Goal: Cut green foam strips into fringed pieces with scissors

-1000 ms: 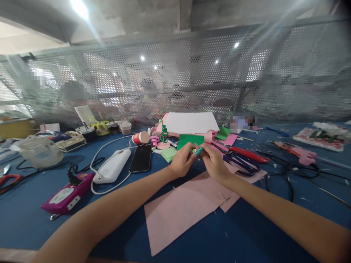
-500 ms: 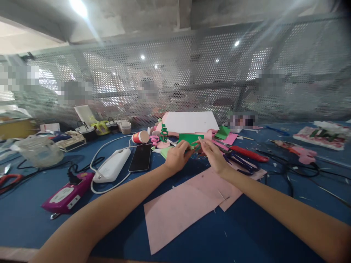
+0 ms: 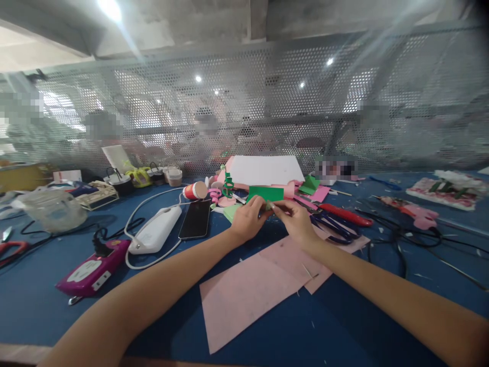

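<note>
Both my hands meet over the blue table, just in front of a green paper sheet (image 3: 266, 193). My left hand (image 3: 247, 221) is curled, its fingertips pinched on a small green piece (image 3: 269, 205) that I cannot name. My right hand (image 3: 296, 221) is closed too, with thumb and forefinger pinching the same small piece from the right. Pink paper sheets (image 3: 252, 288) lie flat on the table under my forearms.
A black phone (image 3: 195, 219), a white power bank (image 3: 155, 231) with its cable and a magenta device (image 3: 92, 267) lie to the left. Scissors (image 3: 334, 228) and a red-handled tool (image 3: 346, 214) lie to the right, with black cables (image 3: 401, 239) beyond. A perforated metal screen closes the back; people sit behind it.
My hands moved forward from above the pink paper toward the green sheet. The teal item seen between my fingers a second ago no longer shows.
</note>
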`<state>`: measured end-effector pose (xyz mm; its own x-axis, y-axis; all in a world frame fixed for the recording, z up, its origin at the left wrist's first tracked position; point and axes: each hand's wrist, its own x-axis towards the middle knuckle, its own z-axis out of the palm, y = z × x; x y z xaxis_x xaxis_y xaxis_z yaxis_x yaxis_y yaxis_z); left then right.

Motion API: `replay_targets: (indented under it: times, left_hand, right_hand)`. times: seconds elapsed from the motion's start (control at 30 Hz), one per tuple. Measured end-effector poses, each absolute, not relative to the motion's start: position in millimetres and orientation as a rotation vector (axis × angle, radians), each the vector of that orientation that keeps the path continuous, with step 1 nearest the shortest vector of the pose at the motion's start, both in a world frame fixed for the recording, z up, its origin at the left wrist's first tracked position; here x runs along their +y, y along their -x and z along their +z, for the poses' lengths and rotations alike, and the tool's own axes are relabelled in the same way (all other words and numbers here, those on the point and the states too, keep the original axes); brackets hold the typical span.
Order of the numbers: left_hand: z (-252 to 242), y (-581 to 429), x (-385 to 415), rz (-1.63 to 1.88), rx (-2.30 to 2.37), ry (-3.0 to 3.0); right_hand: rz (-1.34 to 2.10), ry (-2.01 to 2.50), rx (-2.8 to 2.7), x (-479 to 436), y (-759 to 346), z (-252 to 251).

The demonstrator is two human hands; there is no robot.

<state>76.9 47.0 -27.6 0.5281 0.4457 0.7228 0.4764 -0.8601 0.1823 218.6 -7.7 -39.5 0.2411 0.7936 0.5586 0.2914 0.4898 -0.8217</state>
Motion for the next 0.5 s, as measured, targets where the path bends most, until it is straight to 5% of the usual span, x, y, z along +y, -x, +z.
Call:
replay_targets:
  times: [0.5]
  left_hand:
    - [-24.4,-69.9,43.7,-1.328,-0.39,2.944]
  right_hand:
    - [0.745,0.951,-1.012,-10.6,-208.9,-33.4]
